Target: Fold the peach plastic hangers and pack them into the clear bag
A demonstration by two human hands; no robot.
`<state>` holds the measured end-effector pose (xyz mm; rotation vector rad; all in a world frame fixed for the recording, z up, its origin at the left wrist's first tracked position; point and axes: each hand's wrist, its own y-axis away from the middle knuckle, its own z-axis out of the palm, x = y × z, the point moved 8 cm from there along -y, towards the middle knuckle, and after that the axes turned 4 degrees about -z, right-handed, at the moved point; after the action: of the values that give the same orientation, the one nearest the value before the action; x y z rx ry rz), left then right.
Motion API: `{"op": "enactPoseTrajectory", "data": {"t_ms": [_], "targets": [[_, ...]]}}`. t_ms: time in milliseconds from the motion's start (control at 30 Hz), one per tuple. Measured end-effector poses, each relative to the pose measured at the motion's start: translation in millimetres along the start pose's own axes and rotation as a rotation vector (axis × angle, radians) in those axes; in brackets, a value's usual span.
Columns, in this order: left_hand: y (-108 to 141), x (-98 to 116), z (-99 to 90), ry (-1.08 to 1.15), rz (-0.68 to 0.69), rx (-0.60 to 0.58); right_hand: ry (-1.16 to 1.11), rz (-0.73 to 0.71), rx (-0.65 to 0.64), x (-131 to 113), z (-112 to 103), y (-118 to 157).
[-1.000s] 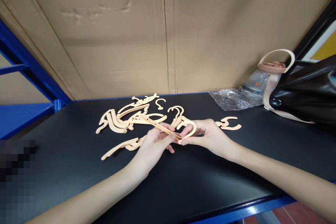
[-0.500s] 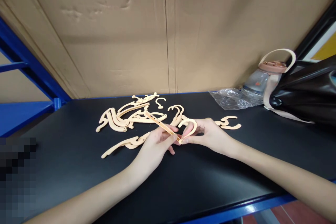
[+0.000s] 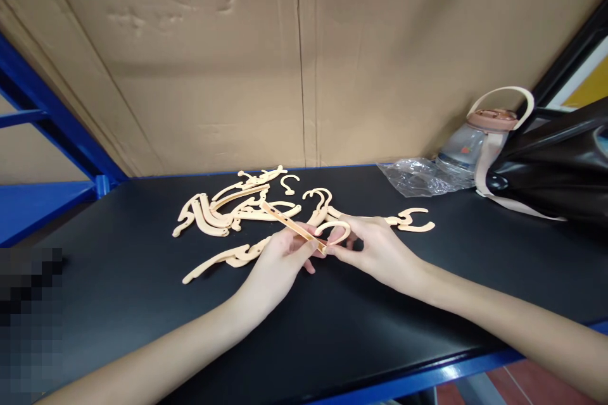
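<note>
My left hand (image 3: 285, 257) is closed on a long, flat cream plastic arm (image 3: 287, 221), which slants up and to the left from the fingertips. At its lower end, my right hand (image 3: 368, 243) pinches a curved cream hook (image 3: 341, 225), whose base meets the arm; the exact joint is hidden by fingers. Beyond the hands, a pile of loose cream hanger parts (image 3: 209, 218) lies on the black tabletop (image 3: 380, 329). More joined pieces (image 3: 218, 261) rest beside my left hand, and another piece with forked ends (image 3: 415, 221) lies past my right hand.
A single loose hook (image 3: 287, 186) lies near the back edge. At the back right are crumpled clear plastic (image 3: 418, 178), a water bottle (image 3: 468, 139) with a strap, and a black bag (image 3: 565, 164). Cardboard (image 3: 213, 76) stands behind; a blue frame (image 3: 61, 133) is at left.
The hook has tipped lower and leftward over the arm, and my right hand has turned slightly with it. My left hand has kept its hold on the arm.
</note>
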<state>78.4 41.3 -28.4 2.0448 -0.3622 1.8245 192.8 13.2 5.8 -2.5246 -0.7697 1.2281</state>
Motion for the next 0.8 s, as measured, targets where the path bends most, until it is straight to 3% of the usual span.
{"op": "enactPoseTrajectory", "data": {"t_ms": [200,467,800], "targets": [[0.5,-5.2,-3.7,0.04,-0.028,0.037,0.118,-0.045,0.07,-0.1,-2.5,1.7],[-0.3,-0.1,-3.3,0.053,-0.005,-0.056,-0.379,0.096,0.072,18.5,-3.3,-3.6],[2.3,3.2,-9.9,0.1,0.025,-0.021,-0.569,0.153,0.108,14.7,-9.8,-2.9]]}}
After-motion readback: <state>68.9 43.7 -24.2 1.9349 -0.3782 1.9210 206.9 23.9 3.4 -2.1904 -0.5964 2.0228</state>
